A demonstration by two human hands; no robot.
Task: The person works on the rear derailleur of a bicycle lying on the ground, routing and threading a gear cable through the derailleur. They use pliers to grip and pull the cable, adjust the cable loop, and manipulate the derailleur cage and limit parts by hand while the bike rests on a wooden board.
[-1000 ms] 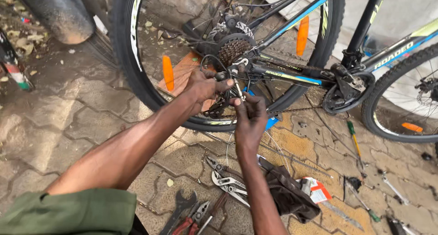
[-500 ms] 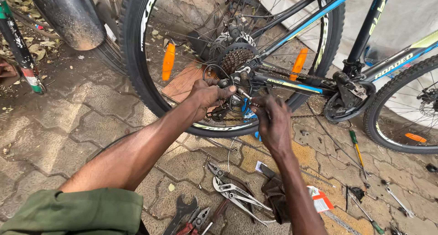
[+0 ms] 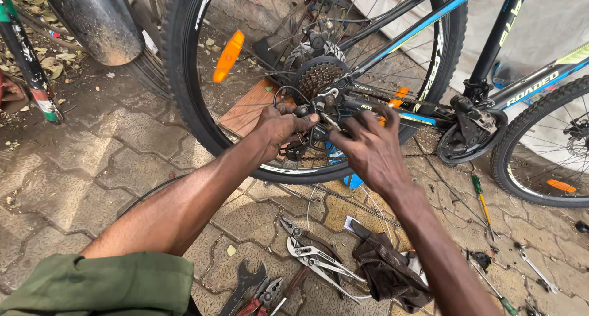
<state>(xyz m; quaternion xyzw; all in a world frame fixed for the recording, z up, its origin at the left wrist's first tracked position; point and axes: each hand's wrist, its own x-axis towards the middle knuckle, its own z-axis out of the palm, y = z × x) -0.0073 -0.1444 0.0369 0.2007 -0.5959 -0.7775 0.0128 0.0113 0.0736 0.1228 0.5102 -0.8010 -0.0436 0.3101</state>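
Both hands work at the black metal rear derailleur (image 3: 316, 116) of the bicycle, which hangs just below the rusty brown toothed cassette (image 3: 317, 78) at the hub of the black-tyred rear wheel (image 3: 184, 101). The left hand (image 3: 279, 127) comes from the left side; its fingers (image 3: 305, 118) are bent together around the left part of the derailleur, and the thumb lies on top, pressing on the small metal part there. The right hand (image 3: 368, 145) comes from the right side; its fingers (image 3: 388, 115) are spread a little and curl over the black and blue chainstay tube (image 3: 392, 107), while the thumb and first finger meet at the right edge of the derailleur. I cannot tell what exactly these two fingers pinch, because the part is very small. So the derailleur lies between the two hands, touching both of them.

A thin black cable loop (image 3: 283, 95) rises just above the left hand. Behind the spokes there is a flat brown wooden board (image 3: 248, 110) on the ground. An orange plastic reflector (image 3: 227, 56) sits on the spokes, up and to the left. On the grey paving stones (image 3: 92, 169) below the arms lie silver slip-joint pliers (image 3: 319, 261), a dark crumpled cloth (image 3: 386, 270), a dark open-end spanner (image 3: 244, 285) and a green-handled screwdriver (image 3: 480, 196).
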